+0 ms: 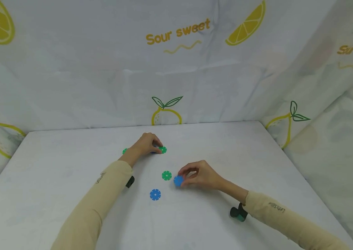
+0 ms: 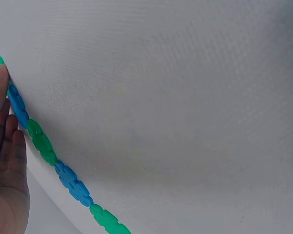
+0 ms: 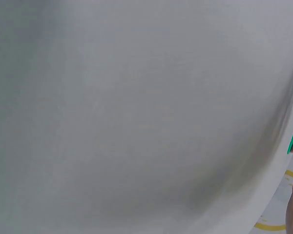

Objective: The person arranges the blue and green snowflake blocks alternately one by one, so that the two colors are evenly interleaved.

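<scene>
In the head view, the left hand pinches a green notched disc at the back of the table. The left wrist view shows that end disc between the fingers of the left hand, joined to a row of alternating blue and green discs. The left arm hides much of this row from above. Nearer the front, the right hand pinches a blue disc between thumb and fingers. Just left of it lies a loose green disc.
Another blue disc lies flat on the white table, towards the front. A white cloth with lemon prints hangs behind the table and along its right side. In the right wrist view, green pieces and part of a hand show at the right edge.
</scene>
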`<state>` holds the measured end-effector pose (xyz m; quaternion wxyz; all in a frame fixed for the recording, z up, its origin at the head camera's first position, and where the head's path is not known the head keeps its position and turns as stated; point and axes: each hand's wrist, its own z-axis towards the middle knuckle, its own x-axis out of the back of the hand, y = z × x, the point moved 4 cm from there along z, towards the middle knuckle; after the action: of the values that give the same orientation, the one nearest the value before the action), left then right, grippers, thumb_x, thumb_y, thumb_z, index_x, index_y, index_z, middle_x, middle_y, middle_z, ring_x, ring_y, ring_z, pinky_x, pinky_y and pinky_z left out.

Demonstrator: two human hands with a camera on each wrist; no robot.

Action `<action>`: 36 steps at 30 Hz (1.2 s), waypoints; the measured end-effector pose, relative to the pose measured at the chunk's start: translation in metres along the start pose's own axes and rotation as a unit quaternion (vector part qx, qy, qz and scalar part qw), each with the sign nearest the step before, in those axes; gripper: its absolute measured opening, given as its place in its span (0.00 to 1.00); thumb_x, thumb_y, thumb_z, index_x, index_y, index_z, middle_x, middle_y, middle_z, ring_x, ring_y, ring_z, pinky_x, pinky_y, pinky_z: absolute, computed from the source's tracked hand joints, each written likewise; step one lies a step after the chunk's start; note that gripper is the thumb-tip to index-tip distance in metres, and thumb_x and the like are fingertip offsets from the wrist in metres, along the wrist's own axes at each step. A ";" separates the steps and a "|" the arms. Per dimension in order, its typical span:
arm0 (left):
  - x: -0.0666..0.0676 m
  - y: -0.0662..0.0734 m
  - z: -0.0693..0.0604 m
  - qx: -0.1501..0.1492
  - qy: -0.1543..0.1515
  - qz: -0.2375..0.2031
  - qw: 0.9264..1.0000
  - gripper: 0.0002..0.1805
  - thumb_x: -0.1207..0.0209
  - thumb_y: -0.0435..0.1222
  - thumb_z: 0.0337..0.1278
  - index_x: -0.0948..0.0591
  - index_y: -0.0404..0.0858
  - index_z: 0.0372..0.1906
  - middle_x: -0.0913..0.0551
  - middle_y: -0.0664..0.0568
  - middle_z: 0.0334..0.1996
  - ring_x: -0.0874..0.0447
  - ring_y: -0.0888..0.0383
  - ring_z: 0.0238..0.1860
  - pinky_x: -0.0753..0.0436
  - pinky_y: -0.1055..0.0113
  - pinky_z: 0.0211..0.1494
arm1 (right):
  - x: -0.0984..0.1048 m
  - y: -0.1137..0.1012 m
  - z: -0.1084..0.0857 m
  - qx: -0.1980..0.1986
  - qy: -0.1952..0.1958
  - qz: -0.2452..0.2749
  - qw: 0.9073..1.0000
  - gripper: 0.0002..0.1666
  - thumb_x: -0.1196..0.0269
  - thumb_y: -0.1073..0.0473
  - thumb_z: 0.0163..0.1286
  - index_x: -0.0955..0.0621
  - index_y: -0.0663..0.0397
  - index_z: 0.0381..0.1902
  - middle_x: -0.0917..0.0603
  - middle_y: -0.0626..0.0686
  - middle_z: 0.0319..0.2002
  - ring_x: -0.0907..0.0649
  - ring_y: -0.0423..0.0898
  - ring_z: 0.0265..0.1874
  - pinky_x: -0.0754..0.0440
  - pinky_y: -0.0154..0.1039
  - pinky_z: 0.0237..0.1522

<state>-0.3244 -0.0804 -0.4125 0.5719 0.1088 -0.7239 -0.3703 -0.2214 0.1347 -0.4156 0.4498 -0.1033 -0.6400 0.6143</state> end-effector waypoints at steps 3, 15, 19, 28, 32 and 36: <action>0.000 0.000 0.000 0.002 -0.003 -0.003 1.000 0.13 0.29 0.32 0.47 0.14 0.34 0.40 0.16 0.46 0.42 0.24 0.50 0.51 0.28 0.58 0.59 | 0.009 0.003 0.001 -0.002 0.024 -0.008 1.000 0.17 0.26 0.65 0.52 0.16 0.61 0.42 0.13 0.53 0.37 0.16 0.44 0.34 0.15 0.39 0.38; 0.001 0.001 0.000 0.018 -0.009 -0.006 1.000 0.13 0.30 0.32 0.48 0.14 0.33 0.41 0.15 0.46 0.42 0.23 0.51 0.52 0.29 0.58 0.61 | 0.035 0.016 0.009 -0.044 0.079 -0.016 0.996 0.17 0.27 0.70 0.51 0.15 0.65 0.40 0.13 0.57 0.37 0.16 0.45 0.32 0.17 0.33 0.36; -0.001 -0.001 0.002 0.014 -0.009 -0.009 1.000 0.13 0.29 0.32 0.47 0.14 0.34 0.40 0.15 0.46 0.42 0.23 0.51 0.52 0.29 0.58 0.61 | 0.040 0.019 0.012 -0.051 0.086 -0.010 0.995 0.16 0.28 0.70 0.52 0.16 0.67 0.41 0.14 0.59 0.38 0.16 0.45 0.33 0.17 0.33 0.37; -0.002 -0.002 0.004 0.026 -0.012 -0.009 1.000 0.13 0.29 0.32 0.47 0.14 0.34 0.41 0.15 0.47 0.42 0.24 0.51 0.53 0.30 0.58 0.62 | 0.050 0.028 0.022 -0.068 0.121 -0.014 0.990 0.18 0.27 0.66 0.53 0.16 0.66 0.42 0.14 0.58 0.39 0.16 0.47 0.35 0.17 0.34 0.43; -0.002 -0.002 0.004 0.031 -0.013 -0.003 0.999 0.13 0.29 0.33 0.47 0.14 0.35 0.41 0.15 0.47 0.43 0.25 0.51 0.53 0.31 0.58 0.63 | 0.052 0.033 0.029 -0.065 0.136 -0.007 0.989 0.19 0.26 0.62 0.53 0.16 0.64 0.42 0.13 0.55 0.39 0.15 0.46 0.35 0.17 0.33 0.42; -0.003 -0.002 0.004 0.032 -0.015 -0.001 0.999 0.13 0.30 0.33 0.48 0.14 0.35 0.41 0.16 0.47 0.43 0.25 0.51 0.53 0.31 0.58 0.63 | 0.052 0.036 0.038 -0.081 0.143 0.001 0.986 0.19 0.26 0.63 0.53 0.16 0.65 0.42 0.13 0.56 0.40 0.15 0.46 0.35 0.17 0.33 0.42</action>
<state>-0.3275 -0.0786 -0.4159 0.5566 0.1220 -0.7437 -0.3496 -0.2935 0.1522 -0.4181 0.5261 -0.2272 -0.6166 0.5398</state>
